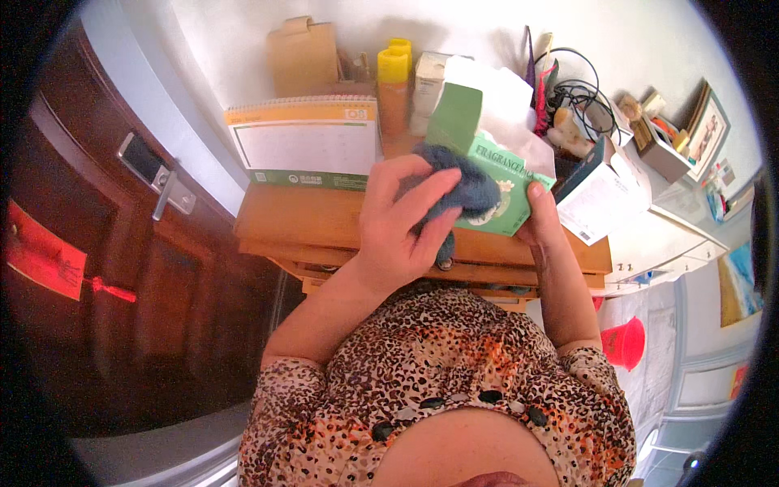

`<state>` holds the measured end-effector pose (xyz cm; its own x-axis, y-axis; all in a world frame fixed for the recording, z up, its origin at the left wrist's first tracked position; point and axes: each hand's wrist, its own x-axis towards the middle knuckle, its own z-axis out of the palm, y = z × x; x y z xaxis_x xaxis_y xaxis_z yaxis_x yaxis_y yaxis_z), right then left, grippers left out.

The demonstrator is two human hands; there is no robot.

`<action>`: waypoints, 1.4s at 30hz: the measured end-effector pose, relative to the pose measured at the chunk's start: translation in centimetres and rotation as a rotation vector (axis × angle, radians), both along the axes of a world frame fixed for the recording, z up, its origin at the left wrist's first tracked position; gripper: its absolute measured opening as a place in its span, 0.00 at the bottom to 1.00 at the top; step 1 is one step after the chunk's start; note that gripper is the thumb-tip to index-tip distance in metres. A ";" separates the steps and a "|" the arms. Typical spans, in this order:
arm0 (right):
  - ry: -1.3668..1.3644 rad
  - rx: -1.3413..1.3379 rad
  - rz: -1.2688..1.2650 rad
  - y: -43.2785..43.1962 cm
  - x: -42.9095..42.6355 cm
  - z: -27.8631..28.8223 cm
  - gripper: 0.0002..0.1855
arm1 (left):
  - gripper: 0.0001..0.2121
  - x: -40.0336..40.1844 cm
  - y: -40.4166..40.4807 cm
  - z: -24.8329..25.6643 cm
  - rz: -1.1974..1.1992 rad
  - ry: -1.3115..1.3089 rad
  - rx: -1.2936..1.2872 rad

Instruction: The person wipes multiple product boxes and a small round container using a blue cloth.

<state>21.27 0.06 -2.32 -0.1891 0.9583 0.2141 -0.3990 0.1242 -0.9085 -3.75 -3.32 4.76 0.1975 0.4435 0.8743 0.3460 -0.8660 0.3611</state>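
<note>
My left hand point(398, 222) grips a bunched dark blue cloth point(471, 182), which is slightly blurred. The cloth covers the left part of a green cardboard box point(514, 207) that bears writing and a pale printed figure. My right hand point(540, 213) holds the box by its lower right edge, thumb on the front face. The box is tilted above the wooden cabinet top point(298, 213), its flaps sticking up and crumpled white material point(496, 91) showing behind. Part of the cloth dangles below my left fingers.
A spiral desk calendar point(307, 143) stands on the left, with a yellow-capped can point(394, 79) behind it. To the right are an open white box point(605, 201) and tangled black cables point(584, 100). A brown door point(176, 268) lies far left, a red bucket point(624, 343) lower right.
</note>
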 end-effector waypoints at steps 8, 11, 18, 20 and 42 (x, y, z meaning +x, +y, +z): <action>-0.195 0.064 -0.029 0.8 1.1 -1.9 0.55 | 0.12 -0.4 4.0 -2.6 0.037 -0.165 -0.411; -0.159 0.103 0.007 0.1 1.2 -0.9 0.56 | 0.14 -1.3 4.9 -3.3 -0.124 -0.413 -0.795; -0.420 0.310 0.073 1.6 -1.1 1.5 0.32 | 0.15 -1.6 3.3 -4.6 -0.210 -0.354 -0.796; -0.416 0.327 -0.001 1.6 -2.0 1.1 0.23 | 0.15 -0.7 3.3 -6.0 -0.030 -0.373 -0.668; -0.487 0.253 0.002 -0.8 -0.7 -1.2 0.65 | 0.12 3.4 5.1 -6.3 0.174 -0.168 -0.352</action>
<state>20.58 -0.76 -3.53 -0.3257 0.8878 0.3251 0.0601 0.3626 -0.9300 -0.37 1.76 -1.57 -0.0391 0.7351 0.6769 0.3873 -0.6133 0.6884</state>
